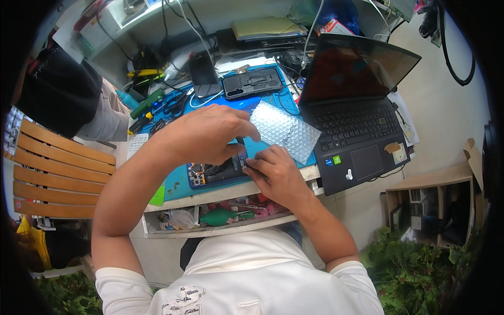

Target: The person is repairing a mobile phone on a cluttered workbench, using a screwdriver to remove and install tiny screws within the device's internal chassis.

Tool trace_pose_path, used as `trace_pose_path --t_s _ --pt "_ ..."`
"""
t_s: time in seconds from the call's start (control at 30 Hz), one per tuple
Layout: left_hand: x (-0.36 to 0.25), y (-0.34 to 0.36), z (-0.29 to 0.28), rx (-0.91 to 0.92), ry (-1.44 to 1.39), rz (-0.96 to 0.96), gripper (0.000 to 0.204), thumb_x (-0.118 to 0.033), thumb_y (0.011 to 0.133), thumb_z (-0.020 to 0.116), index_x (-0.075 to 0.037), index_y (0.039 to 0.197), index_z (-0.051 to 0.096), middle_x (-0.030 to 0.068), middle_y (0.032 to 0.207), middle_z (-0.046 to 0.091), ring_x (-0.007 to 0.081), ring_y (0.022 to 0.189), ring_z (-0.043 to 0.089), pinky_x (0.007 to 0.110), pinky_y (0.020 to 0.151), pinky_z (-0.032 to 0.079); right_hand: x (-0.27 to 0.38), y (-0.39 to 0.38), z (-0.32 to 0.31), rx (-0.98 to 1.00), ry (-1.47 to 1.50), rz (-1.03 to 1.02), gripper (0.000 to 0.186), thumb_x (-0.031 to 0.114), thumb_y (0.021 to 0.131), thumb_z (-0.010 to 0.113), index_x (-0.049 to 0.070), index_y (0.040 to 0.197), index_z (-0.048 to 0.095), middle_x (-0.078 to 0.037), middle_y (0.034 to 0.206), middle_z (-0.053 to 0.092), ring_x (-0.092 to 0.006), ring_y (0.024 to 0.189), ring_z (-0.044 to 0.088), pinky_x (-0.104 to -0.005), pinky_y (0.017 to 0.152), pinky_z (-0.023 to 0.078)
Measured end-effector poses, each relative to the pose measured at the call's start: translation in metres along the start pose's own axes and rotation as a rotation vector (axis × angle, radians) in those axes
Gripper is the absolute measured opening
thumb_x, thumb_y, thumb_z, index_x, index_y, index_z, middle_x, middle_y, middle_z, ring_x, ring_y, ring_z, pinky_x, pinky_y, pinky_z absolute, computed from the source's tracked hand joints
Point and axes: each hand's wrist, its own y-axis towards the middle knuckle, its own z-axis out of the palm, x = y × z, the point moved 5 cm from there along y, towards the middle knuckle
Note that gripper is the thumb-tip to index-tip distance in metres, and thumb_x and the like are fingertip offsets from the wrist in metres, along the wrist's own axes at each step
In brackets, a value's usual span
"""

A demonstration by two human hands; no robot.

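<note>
An opened phone [212,174] lies on the blue work mat [176,184], its inner parts and a dark battery-like block exposed. Above its far side hovers my left hand [215,135], fingers curled and the thumb apart from them. A small dark strip shows in that gap; I cannot tell whether it is touched. My right hand [275,174] is closed at the phone's right edge, with thumb and fingertips gripping there. Part of the phone is hidden under both hands. Just beyond my right hand is a bubble-wrap pouch [286,131].
An open laptop [349,136] stands on the right. Behind the hands are a black phone case [252,83], a dark phone [203,76] and scissors [176,105]. An open drawer [184,231] with tools juts out below the mat. Another person [63,94] is at the left, near a wooden chair [63,173].
</note>
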Motion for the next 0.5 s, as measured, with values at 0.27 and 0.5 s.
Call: trace_pose_path --t_s 0.27,0.5 --pt "0.008 0.005 0.001 0.055 0.082 -0.208 0.023 -0.007 0.096 0.084 -0.009 0.119 0.087 0.0129 0.106 0.082 0.0367 0.093 0.08 0.048 0.081 0.063 -0.003 -0.001 0.002 -0.016 0.006 -0.008 0.017 0.01 0.091 0.091 0.002 0.105 0.085 -0.01 0.098 0.074 -0.0307 0.096 0.068 -0.0453 0.088 0.053" --pt "0.012 0.003 0.003 0.011 0.08 -0.276 0.024 -0.007 0.095 0.084 -0.009 0.119 0.087 0.0121 0.1 0.082 0.0362 0.087 0.079 0.047 0.079 0.063 -0.001 -0.001 0.001 -0.006 0.008 -0.004 0.015 0.01 0.091 0.091 0.003 0.102 0.085 -0.008 0.097 0.074 -0.0299 0.096 0.068 -0.045 0.087 0.053"
